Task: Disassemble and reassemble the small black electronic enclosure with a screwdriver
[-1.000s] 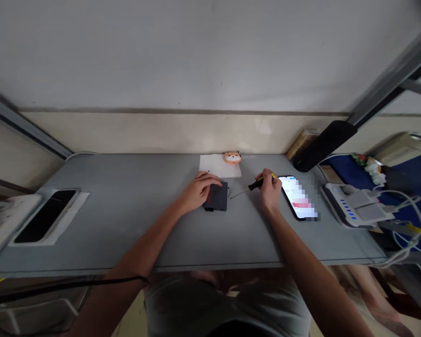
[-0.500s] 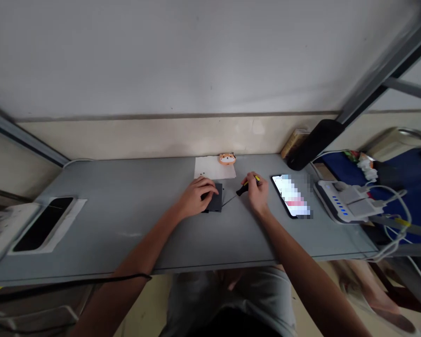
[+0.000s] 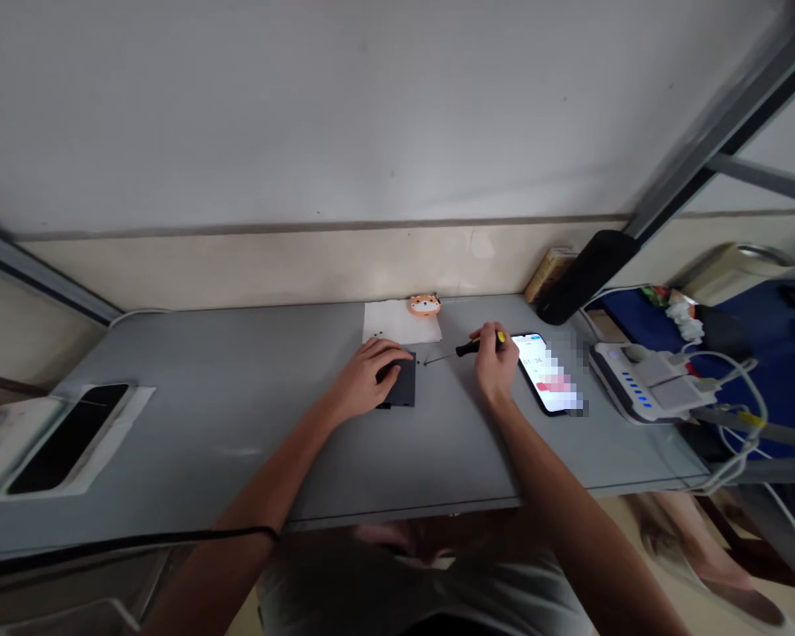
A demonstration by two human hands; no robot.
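A flat dark rectangular case (image 3: 405, 385) lies on the grey table, its left part covered by my left hand (image 3: 366, 378). The fingers of that hand curl over the case's top and left side and hold it down. My right hand (image 3: 495, 362) is closed round the black and yellow handle of a screwdriver (image 3: 467, 348). Its thin shaft points left, off the case, with the tip by a tiny dark piece (image 3: 419, 361) just right of the case's upper corner. Behind my left hand lies a sheet of white paper (image 3: 390, 321) with a few small dark specks.
An orange animal-faced item (image 3: 425, 305) sits on the paper's corner. Right of my right hand is a lit phone (image 3: 544, 375), then a power strip (image 3: 636, 384) with cables. A black cylinder (image 3: 586, 278) stands behind. A dark phone (image 3: 72, 437) lies far left.
The screwdriver tip has left the case's right edge and moved up to the small dark piece beside it. My right hand has shifted slightly right; my left hand still holds the case.
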